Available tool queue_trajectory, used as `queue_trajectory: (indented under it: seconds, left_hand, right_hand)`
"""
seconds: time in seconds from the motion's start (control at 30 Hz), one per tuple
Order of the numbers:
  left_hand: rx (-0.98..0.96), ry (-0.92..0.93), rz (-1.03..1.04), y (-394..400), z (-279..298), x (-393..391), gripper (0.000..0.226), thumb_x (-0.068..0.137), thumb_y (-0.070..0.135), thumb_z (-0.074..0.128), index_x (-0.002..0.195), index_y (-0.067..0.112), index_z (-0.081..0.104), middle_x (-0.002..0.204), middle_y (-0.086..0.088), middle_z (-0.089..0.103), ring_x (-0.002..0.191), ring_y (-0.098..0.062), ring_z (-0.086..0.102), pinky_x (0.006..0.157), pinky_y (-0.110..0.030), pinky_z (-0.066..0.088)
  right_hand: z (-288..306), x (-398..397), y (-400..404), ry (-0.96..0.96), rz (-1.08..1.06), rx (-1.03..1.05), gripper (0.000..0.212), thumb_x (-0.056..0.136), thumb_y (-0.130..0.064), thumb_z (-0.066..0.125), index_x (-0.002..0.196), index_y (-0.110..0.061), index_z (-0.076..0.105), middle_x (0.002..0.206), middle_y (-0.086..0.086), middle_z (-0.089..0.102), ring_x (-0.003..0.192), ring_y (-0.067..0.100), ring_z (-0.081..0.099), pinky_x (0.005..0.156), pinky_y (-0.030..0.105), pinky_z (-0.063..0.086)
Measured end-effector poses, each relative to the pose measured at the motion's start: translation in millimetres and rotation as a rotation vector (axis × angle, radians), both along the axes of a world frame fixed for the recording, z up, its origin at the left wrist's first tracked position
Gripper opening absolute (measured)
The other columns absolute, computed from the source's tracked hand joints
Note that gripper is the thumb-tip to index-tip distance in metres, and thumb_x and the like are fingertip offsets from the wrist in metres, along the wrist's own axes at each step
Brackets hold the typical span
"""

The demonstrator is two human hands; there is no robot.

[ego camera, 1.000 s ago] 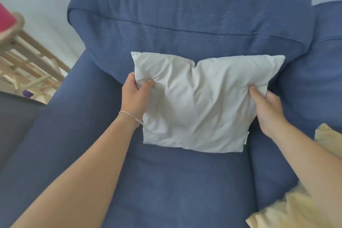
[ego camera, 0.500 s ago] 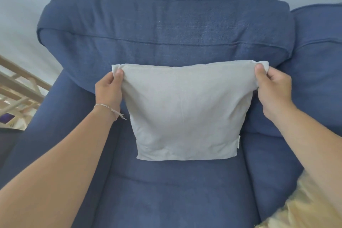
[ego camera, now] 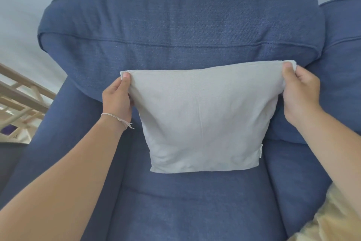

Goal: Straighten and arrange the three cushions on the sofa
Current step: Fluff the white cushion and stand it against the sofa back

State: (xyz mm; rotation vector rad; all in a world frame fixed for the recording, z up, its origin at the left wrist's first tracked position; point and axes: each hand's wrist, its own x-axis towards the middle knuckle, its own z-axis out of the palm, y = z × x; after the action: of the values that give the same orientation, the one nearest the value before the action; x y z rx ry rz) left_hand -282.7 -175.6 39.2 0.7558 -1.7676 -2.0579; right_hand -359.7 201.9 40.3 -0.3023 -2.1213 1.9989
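A white cushion (ego camera: 203,121) stands upright on the seat of the blue sofa (ego camera: 175,29), leaning against its backrest. My left hand (ego camera: 117,100) pinches the cushion's top left corner. My right hand (ego camera: 300,94) pinches its top right corner, and the top edge is pulled taut between them. A pale yellow cushion (ego camera: 332,219) shows partly at the lower right, half hidden behind my right forearm. No third cushion is in view.
The sofa's left armrest (ego camera: 48,143) runs along the left. Beyond it stands a light wooden rack (ego camera: 17,104). A second backrest section (ego camera: 341,55) continues to the right. A pale wall rises behind the sofa.
Both hands went from gripping the white cushion's sides to pinching its top corners. The crumpled cushion is now stretched flat and upright against the backrest.
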Motion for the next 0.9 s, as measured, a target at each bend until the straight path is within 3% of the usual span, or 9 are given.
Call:
queue_trajectory:
  seconds: [0.17, 0.27, 0.37, 0.47, 0.53, 0.6, 0.7, 0.77, 0.9]
  left_hand:
    - [-0.007, 0.023, 0.009, 9, 2, 2, 0.029, 0.104, 0.032, 0.058, 0.081, 0.019, 0.071, 0.059, 0.017, 0.059, 0.055, -0.001, 0.053, 0.059, -0.021, 0.049]
    - [0.030, -0.012, -0.043, 9, 1, 18, 0.027, 0.102, 0.044, 0.057, 0.089, 0.021, 0.066, 0.071, 0.013, 0.066, 0.059, -0.006, 0.059, 0.055, -0.023, 0.050]
    - [0.116, -0.221, -0.119, 3, -25, 56, 0.054, 0.094, 0.066, 0.053, 0.122, 0.022, 0.067, 0.113, 0.000, 0.076, 0.094, -0.020, 0.073, 0.084, -0.038, 0.059]
    - [0.110, -0.397, -0.123, 8, -66, 100, 0.050, 0.100, 0.059, 0.048, 0.132, 0.024, 0.064, 0.125, -0.003, 0.073, 0.113, -0.026, 0.070, 0.099, -0.048, 0.054]
    - [-0.048, -0.512, -0.179, 15, -99, 118, 0.027, 0.102, 0.034, 0.054, 0.126, 0.027, 0.064, 0.124, -0.002, 0.073, 0.110, -0.025, 0.070, 0.097, -0.046, 0.056]
    - [-0.287, -0.673, -0.372, 22, -134, 132, 0.027, 0.095, 0.013, 0.058, 0.120, 0.024, 0.061, 0.122, -0.004, 0.070, 0.097, -0.024, 0.069, 0.081, -0.040, 0.056]
    - [-0.589, -0.799, -0.585, 29, -173, 135, 0.007, 0.087, 0.014, 0.058, 0.089, 0.020, 0.054, 0.110, -0.012, 0.057, 0.086, -0.033, 0.064, 0.072, -0.034, 0.047]
    - [-0.708, -0.790, -0.552, 29, -187, 130, 0.023, 0.090, 0.015, 0.060, 0.072, 0.019, 0.046, 0.105, -0.022, 0.053, 0.075, -0.027, 0.057, 0.070, -0.033, 0.044]
    - [-0.744, -0.741, -0.458, 18, -195, 131, 0.017, 0.091, 0.026, 0.069, 0.079, 0.014, 0.063, 0.090, -0.008, 0.069, 0.081, -0.025, 0.064, 0.070, -0.034, 0.049]
  right_hand:
    - [-1, -4, -6, -0.033, 0.006, -0.036, 0.047, 0.096, -0.041, 0.056, 0.070, -0.016, 0.026, 0.068, -0.008, 0.031, 0.067, 0.008, 0.028, 0.063, 0.030, 0.026]
    - [1, 5, -2, -0.056, 0.006, -0.024, 0.044, 0.097, -0.052, 0.052, 0.067, -0.023, 0.041, 0.072, -0.006, 0.044, 0.070, 0.008, 0.040, 0.066, 0.028, 0.036]
    - [-24, 30, 18, -0.195, 0.039, -0.092, 0.044, 0.103, -0.053, 0.041, 0.101, -0.023, 0.072, 0.105, 0.000, 0.075, 0.095, 0.019, 0.070, 0.085, 0.036, 0.056]
    - [-87, 77, 47, -0.385, 0.134, 0.128, 0.034, 0.105, -0.021, 0.044, 0.132, -0.019, 0.065, 0.129, 0.010, 0.070, 0.103, 0.022, 0.066, 0.093, 0.037, 0.050]
    - [-132, 104, 62, -0.546, 0.340, 0.383, 0.045, 0.101, -0.005, 0.050, 0.145, -0.017, 0.054, 0.140, 0.009, 0.063, 0.109, 0.020, 0.060, 0.095, 0.032, 0.044]
    - [-171, 122, 69, -0.680, 0.526, 0.549, 0.054, 0.099, -0.007, 0.056, 0.150, -0.020, 0.047, 0.144, 0.001, 0.057, 0.118, 0.021, 0.055, 0.095, 0.031, 0.042]
    - [-203, 130, 67, -0.719, 0.583, 0.702, 0.048, 0.096, -0.012, 0.061, 0.143, -0.018, 0.053, 0.131, -0.003, 0.050, 0.112, 0.021, 0.053, 0.091, 0.036, 0.047]
    - [-214, 127, 62, -0.649, 0.532, 0.813, 0.030, 0.095, -0.017, 0.065, 0.124, -0.012, 0.066, 0.122, 0.002, 0.054, 0.102, 0.023, 0.058, 0.084, 0.037, 0.050]
    - [-212, 125, 60, -0.557, 0.444, 0.874, 0.016, 0.093, -0.027, 0.068, 0.083, -0.015, 0.071, 0.093, 0.001, 0.072, 0.082, 0.019, 0.066, 0.066, 0.032, 0.050]
